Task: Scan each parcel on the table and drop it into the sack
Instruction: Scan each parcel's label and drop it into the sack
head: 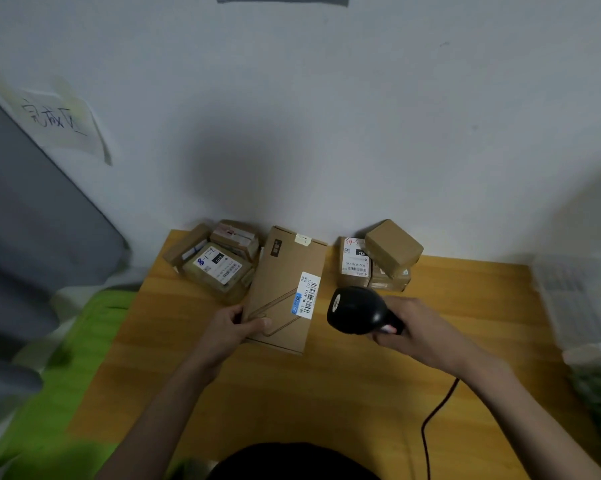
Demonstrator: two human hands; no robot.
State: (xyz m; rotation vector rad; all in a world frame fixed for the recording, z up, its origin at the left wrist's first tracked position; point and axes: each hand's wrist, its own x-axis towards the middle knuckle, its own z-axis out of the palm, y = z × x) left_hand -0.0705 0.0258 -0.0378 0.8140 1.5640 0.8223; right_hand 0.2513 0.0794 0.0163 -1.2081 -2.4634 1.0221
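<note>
Seen from your head camera, the fingers (257, 323) of your left hand (231, 332) are curled round the near left corner of a long flat box (281, 292), thumb on its top face, holding it on the wooden bench (292, 393). The fingers of your right hand (420, 336) are wrapped round the handle of a black scanner (356, 310). Its head points left and away from you, toward the white barcode label (307, 295) on the box's right side, and sits just beside the box's right edge.

The box lies lengthwise, running from your left hand back toward the wall, tilted slightly to the right. A black cable (434, 417) trails from under your right wrist down across the bench toward you.

More parcels wait along the back of the bench against the wall. To the left of the box is a cluster of taped cartons (216, 265), the nearest with a label marked with a blue "8". To the right is a labelled carton (352, 265), and beside it a small plain carton (392, 247) stacked askew on another.

Left of the bench is a bright green surface (67, 358). A handwritten paper sign (54, 117) hangs on the wall above it.
</note>
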